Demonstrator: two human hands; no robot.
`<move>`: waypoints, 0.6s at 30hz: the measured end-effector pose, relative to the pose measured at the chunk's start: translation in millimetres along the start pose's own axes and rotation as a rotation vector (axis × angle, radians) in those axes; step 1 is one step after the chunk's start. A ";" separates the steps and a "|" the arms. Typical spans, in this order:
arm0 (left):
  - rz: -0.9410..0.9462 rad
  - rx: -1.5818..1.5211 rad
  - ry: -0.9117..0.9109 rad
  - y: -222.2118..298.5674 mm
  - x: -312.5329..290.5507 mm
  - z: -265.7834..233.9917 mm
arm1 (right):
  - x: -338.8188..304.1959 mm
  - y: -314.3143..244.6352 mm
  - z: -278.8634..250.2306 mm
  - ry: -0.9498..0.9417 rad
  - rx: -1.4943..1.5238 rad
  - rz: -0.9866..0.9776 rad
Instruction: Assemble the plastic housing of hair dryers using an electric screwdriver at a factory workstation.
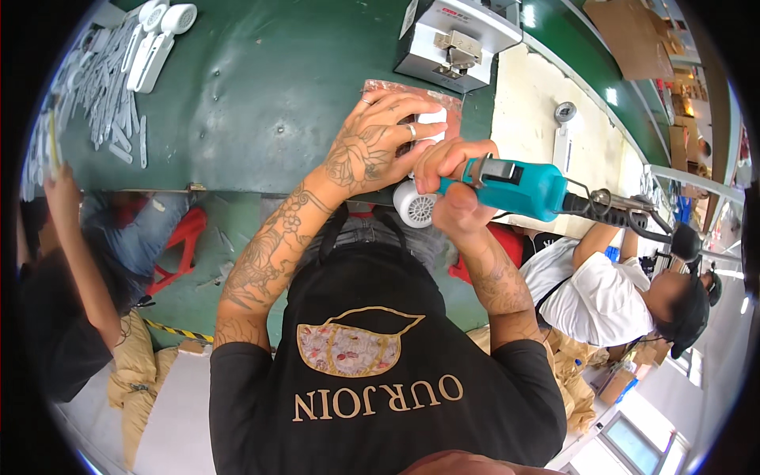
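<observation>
My right hand [459,178] is wrapped round a teal electric screwdriver [526,190], its cable end pointing right. The tool lies nearly level, and its tip is hidden behind my fingers. My left hand [384,134], with rings on two fingers, presses over a white handheld fan [415,207]. The fan's round grille sticks out past the table's near edge, below my hands. Part of its white body shows between my left fingers, above a worn reddish pad [455,104]. My two hands meet over the fan.
A grey-white screw feeder box [443,59] stands beyond my hands. At far left lie a pile of grey plastic strips [103,95] and several white fans [150,59]. Another fan [564,134] rests on a cream board [522,111]. People sit on both sides, near red stools [186,241].
</observation>
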State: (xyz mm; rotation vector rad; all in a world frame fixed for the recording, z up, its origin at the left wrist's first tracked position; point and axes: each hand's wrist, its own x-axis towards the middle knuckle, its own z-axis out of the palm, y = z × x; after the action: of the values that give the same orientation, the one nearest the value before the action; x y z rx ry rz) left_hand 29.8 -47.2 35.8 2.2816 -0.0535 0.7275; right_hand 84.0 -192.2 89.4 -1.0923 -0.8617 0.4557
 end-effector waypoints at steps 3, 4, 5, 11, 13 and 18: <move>0.036 0.032 0.015 2.1 4.9 -0.6 | -1.5 -2.1 -7.1 0.047 -0.071 0.039; 0.037 0.040 0.002 4.0 5.6 -1.8 | -1.3 -6.8 -8.2 0.083 -0.043 0.045; 0.036 0.051 -0.009 4.8 5.3 -4.2 | -0.5 -12.2 -8.1 0.116 -0.013 0.053; 0.162 0.194 -0.326 14.5 32.5 -22.9 | -16.1 -53.2 -50.9 0.446 0.017 -0.164; 0.228 0.188 -0.432 17.5 48.2 -25.7 | -24.4 -56.6 -63.4 0.540 0.029 -0.154; 0.221 0.075 -0.786 21.8 79.5 -37.5 | -47.2 -56.5 -88.9 0.589 0.023 -0.157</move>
State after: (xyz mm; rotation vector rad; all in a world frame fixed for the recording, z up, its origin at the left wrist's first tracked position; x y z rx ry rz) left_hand 73.0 -25.0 112.3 2.5217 -0.6577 -0.1076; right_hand 121.3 -300.3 105.5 -1.0489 -0.4131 0.0011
